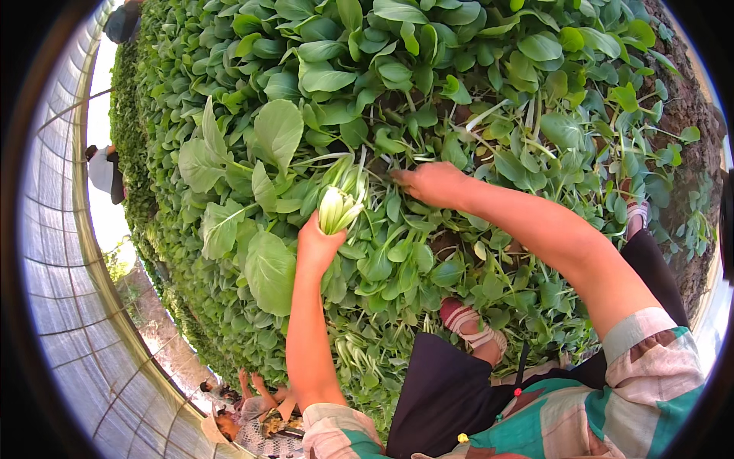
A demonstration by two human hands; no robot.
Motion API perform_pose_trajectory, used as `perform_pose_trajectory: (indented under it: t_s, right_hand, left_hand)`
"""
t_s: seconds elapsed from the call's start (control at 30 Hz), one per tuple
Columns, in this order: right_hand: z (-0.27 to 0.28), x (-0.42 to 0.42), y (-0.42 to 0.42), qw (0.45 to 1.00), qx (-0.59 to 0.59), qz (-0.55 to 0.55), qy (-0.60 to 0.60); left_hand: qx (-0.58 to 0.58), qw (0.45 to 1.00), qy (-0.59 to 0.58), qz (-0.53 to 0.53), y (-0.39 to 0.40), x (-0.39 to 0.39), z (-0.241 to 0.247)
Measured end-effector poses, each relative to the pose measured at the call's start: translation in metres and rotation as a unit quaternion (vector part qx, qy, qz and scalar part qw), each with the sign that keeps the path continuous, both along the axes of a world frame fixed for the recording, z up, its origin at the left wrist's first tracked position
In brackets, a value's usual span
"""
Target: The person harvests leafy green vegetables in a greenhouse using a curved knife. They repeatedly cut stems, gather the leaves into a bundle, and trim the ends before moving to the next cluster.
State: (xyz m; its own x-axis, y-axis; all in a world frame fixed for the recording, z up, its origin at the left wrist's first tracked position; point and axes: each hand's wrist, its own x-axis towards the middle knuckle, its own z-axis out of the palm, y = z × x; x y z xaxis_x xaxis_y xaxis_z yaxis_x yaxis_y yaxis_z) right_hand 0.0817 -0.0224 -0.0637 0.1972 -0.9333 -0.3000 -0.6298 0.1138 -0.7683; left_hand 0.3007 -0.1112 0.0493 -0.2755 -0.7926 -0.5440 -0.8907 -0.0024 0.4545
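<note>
My left hand [322,242] is closed round a bunch of leafy greens [338,211], its pale trimmed stem ends pointing up towards the camera and its broad leaves spreading to the left. To the right of the bunch, my right hand [427,182] reaches down among the growing plants, its fingers bent near the stems. Whether those fingertips pinch a stem is hidden. Dense rows of green leafy plants [327,80] stand around and beyond both hands. Some cut or fallen pale stalks [484,117] lie among the leaves on the right.
More greens with pale stems [352,350] lie below my left arm. My sandalled foot [473,330] stands among plants. Other people are at the lower left [229,421] and far left [103,169]. A greenhouse wall of film [63,229] curves along the left; bare soil [688,143] borders the right.
</note>
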Motion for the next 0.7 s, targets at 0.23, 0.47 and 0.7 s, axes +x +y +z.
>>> perform_pose_trajectory:
  t_s: [0.23,0.47,0.7]
  right_hand:
    - [-0.015,0.01,0.009,0.921,-0.015,-0.26,-0.289]
    - [-0.01,0.048,-0.044,0.58,0.222,-0.423,-0.66]
    - [0.035,0.038,-0.011,0.6,0.187,-0.338,-0.7]
  left_hand:
    - [-0.043,0.998,0.03,-0.019,0.014,0.007,0.013]
    - [-0.114,0.985,-0.037,-0.127,0.027,0.019,0.003]
    - [-0.276,0.934,-0.072,-0.214,0.074,0.023,0.026]
